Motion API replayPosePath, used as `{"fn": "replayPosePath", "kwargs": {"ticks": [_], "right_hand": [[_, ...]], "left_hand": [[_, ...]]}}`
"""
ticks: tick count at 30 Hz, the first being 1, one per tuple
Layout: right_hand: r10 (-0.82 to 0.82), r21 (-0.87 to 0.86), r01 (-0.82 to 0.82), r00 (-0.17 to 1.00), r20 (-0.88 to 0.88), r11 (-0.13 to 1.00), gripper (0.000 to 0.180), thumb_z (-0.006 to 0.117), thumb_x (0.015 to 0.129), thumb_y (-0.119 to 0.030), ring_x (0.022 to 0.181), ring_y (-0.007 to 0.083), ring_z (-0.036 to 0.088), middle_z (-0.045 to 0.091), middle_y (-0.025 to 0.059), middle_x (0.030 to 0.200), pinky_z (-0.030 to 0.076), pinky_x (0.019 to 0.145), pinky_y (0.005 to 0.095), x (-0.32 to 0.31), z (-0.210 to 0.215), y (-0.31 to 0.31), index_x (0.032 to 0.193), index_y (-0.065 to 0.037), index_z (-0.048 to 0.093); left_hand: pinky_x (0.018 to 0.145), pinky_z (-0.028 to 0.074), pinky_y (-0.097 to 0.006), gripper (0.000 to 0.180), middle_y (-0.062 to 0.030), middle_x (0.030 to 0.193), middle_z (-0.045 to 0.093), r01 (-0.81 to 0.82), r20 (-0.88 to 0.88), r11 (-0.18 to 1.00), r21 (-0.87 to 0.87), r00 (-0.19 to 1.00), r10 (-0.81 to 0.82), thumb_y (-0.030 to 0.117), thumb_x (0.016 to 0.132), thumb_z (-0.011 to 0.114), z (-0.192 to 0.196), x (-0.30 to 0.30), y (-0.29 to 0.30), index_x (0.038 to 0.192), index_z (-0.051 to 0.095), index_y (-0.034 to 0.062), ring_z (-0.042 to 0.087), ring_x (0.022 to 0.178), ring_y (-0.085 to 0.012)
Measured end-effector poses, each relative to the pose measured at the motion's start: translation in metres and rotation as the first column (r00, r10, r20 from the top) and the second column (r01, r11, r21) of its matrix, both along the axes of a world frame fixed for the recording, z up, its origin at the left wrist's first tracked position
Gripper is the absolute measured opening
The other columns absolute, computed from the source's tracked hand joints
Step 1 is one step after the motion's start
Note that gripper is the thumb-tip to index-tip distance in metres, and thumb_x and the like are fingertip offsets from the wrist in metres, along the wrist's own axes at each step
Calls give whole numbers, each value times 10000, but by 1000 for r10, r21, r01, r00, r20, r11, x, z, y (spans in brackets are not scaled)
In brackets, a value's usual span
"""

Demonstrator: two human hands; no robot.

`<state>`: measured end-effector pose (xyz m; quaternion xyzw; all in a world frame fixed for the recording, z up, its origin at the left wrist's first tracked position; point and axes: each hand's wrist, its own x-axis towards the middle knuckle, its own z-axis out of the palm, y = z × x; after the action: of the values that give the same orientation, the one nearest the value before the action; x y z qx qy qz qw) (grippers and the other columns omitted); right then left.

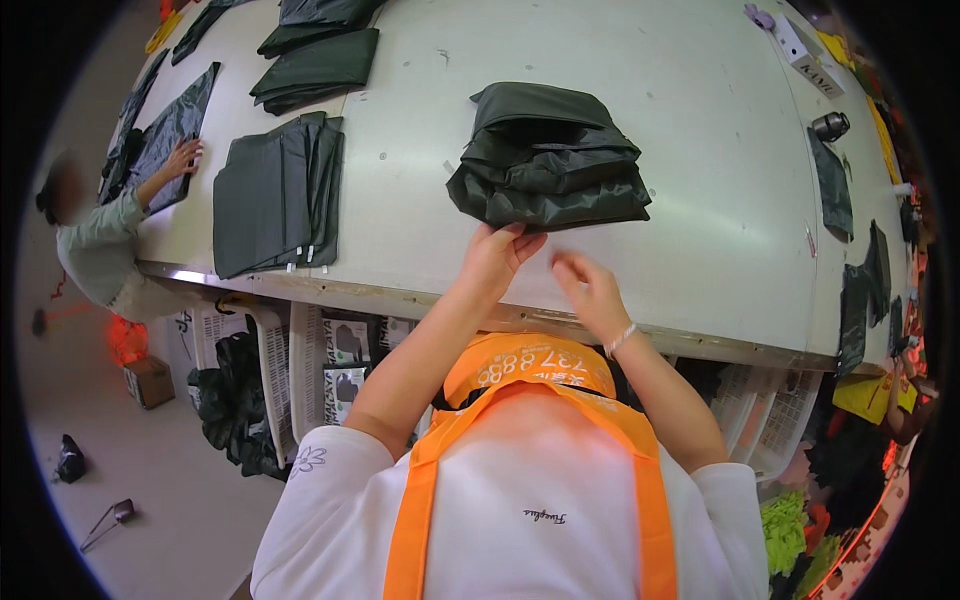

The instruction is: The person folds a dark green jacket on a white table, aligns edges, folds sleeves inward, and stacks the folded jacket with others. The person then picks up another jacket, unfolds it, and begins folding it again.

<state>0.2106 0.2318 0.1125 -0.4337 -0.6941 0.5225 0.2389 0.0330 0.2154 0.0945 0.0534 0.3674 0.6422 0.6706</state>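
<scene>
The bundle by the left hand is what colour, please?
The bundle is very dark green, best seen in the head view.

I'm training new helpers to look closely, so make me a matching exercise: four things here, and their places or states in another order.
Things
1. Person's left hand
2. Person's right hand
3. Cardboard box
4. Flat dark stack

Places or states
A. Standing on the floor
B. Lying on the table, left of the crumpled dark bundle
C. Fingers at the bundle's near edge
D. Holding nothing, apart from the bundle

Pairs: 1-C, 2-D, 3-A, 4-B
</scene>
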Motion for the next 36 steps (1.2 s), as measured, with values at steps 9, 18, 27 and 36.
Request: {"fn": "replayPosePath", "kwargs": {"ticks": [9,18,27,36], "right_hand": [[-542,-666,183,748,-383,723,280,479,846,-31,918,208,609,595,123,1036,527,823,324,-15,-16,37,1104,70,518],[-450,-570,200,826,-339,797,343,413,807,39,989,229,598,556,160,1118,547,830,342,-17,15,33,1134,105,495],[-463,-609,249,858,-222,753,391,388,813,46,983,256,611,546,162,1129,556,787,363,-22,20,26,1200,68,432],[-515,-595,279,813,-273,754,316,416,810,41,911,219,622,580,156,1056,556,714,335,-21,7,28,1110,82,505]], "left_hand": [[974,358,-452,624,-164,1302,471,579,-930,776,-248,-366,-24,253,714,721,124,13,3,1281,494,128,458,1184,-312],[910,413,-404,714,-107,1477,287,630,-360,773,-72,-739,569,76,741,556,108,-21,71,1363,393,387,483,1130,-294],[987,340,-495,730,-131,1511,187,673,-451,653,-348,-731,512,141,754,592,65,-12,39,1408,320,316,350,1257,-361],[898,415,-435,767,-148,1501,208,684,-386,681,-260,-720,576,263,746,640,54,-3,46,1424,282,287,406,1192,-337]]}}
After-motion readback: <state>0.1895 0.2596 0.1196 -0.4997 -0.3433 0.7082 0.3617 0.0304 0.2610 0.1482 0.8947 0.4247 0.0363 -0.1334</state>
